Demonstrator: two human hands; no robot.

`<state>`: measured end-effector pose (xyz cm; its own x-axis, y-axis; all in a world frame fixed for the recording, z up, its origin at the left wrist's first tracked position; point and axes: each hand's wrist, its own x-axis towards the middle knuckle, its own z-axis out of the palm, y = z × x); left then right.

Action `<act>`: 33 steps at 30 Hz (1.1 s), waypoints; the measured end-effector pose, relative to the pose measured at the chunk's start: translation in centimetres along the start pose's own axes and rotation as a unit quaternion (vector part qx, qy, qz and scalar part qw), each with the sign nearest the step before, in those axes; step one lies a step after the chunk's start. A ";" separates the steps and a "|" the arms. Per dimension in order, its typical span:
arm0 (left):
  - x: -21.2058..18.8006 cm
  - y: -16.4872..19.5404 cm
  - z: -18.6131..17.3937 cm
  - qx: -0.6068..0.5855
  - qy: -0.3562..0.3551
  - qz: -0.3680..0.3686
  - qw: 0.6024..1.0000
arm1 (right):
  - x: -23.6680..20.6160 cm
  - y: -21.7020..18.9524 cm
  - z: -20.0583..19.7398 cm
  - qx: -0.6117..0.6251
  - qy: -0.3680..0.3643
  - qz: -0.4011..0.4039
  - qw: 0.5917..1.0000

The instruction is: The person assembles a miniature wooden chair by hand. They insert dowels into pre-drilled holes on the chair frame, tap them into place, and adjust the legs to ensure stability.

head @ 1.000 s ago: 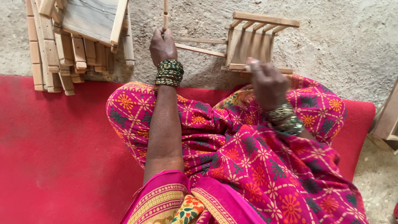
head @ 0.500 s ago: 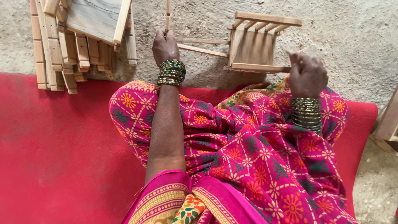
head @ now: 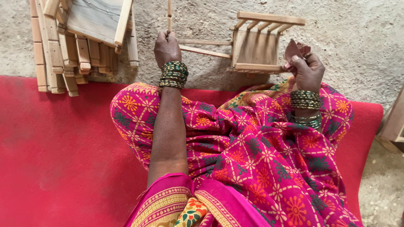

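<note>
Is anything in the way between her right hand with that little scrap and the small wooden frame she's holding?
Nothing visible. The right hand holds the reddish scrap right beside the wooden frame, and the left hand grips the frame's stick.

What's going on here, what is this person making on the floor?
A person sits on a red mat working on a small wooden frame that looks like a miniature chair or cot. The left hand grips one of its thin upright sticks, steadying it on the concrete floor. The right hand holds a small reddish-brown piece, perhaps sandpaper, beside the frame. More wooden pieces are stacked to the left.
</note>
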<state>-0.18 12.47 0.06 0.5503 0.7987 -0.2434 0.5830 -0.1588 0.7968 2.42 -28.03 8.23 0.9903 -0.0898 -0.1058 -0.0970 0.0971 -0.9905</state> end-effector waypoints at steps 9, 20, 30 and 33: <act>0.7 -0.9 0.9 -0.149 -0.009 0.019 0.989 | 2.5 -1.9 1.0 -0.044 0.025 -0.087 0.995; 1.6 -2.9 2.8 -0.186 0.067 0.031 0.980 | 8.2 2.0 0.9 -0.069 -0.025 -0.146 0.987; 1.3 -2.7 2.6 -0.132 0.065 0.017 0.989 | 7.3 2.0 0.4 -0.642 0.137 -0.349 0.669; 0.8 -2.4 2.3 -0.127 0.070 0.025 0.989 | 4.5 2.4 4.7 -0.706 0.073 -0.388 0.589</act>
<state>0.23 12.18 -3.36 0.4763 0.8687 -0.1361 0.3793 -0.0634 0.9231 7.09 -23.53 5.83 0.7818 0.3418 0.5215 0.2915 -0.9397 0.1789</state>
